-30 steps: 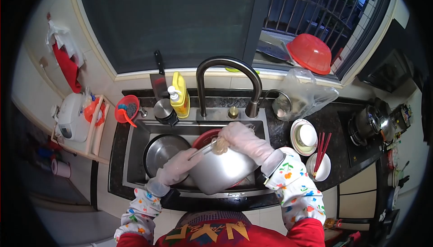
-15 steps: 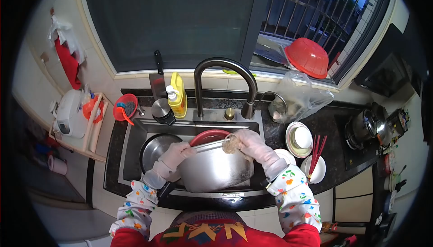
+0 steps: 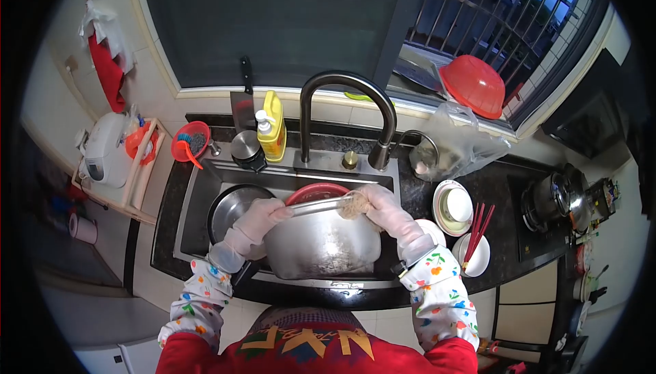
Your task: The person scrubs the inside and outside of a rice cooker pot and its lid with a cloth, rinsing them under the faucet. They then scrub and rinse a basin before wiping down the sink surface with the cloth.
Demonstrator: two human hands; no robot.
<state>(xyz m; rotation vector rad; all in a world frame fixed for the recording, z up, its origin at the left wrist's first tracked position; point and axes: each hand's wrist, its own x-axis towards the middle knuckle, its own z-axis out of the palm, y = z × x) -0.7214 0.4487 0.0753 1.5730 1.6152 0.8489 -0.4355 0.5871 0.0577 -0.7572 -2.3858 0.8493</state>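
Note:
A large silver metal pot [image 3: 324, 245] is held tilted over the sink [image 3: 198, 193], its outer side toward me and its rim away. My left hand [image 3: 265, 215], in a translucent glove, is closed on the rim at the left. My gloved right hand [image 3: 380, 203] is closed around a beige, fibrous scrubber [image 3: 353, 205], which presses on the rim at the right. Behind the pot, a red basin [image 3: 320, 191] shows partly in the sink. Beside my left hand lies a dark-rimmed pan [image 3: 227, 217], partly hidden by my hand and sleeve.
A black faucet [image 3: 306, 117] arches over the sink's back edge. Behind stand a yellow soap bottle [image 3: 273, 131], a cleaver [image 3: 242, 111] and a red bowl [image 3: 191, 140]. To the right are stacked bowls [image 3: 456, 206], red chopsticks [image 3: 477, 237] and a plastic bag [image 3: 454, 141].
The view has shifted slightly. The pot is tipped a little differently, with more of its outer side facing me. Both hands keep hold at the rim, the scrubber still in my right.

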